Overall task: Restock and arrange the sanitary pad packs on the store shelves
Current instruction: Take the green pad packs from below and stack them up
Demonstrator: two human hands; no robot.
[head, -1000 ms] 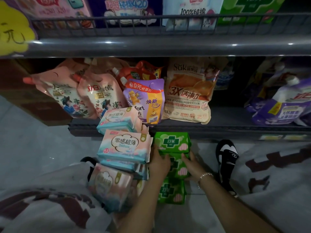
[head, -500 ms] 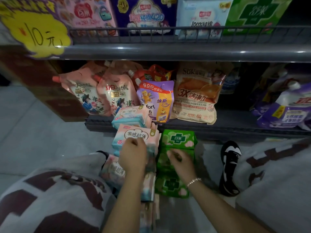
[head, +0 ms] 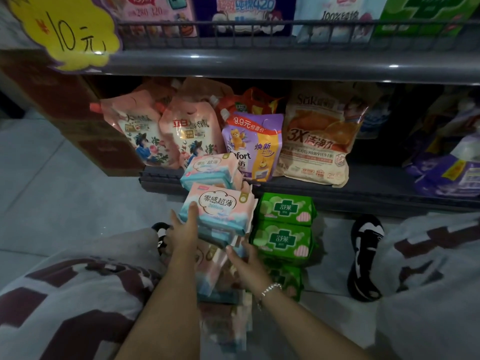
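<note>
Fingers (head: 193, 207) of the left hand (head: 185, 229) lay fairly straight against the left end of the top pink pack (head: 220, 207), thumb up on its face, steadying it rather than gripping it. The right hand (head: 244, 261) reached in under the pink stack (head: 220, 255) from the right with fingers loosely extended, touching its lower packs; whether it had hold of one could not be told. Half a second earlier the left hand had covered the top pack from above and the right hand had rested on the green packs (head: 284, 224); both had since shifted to the pink column, leaving the green packs untouched on the floor (head: 65, 190), just beside it. That suggested the pink stack was about to be squared up or lifted toward the shelf (head: 363, 183), where one pink pack (head: 207, 168) leaned at the edge.
</note>
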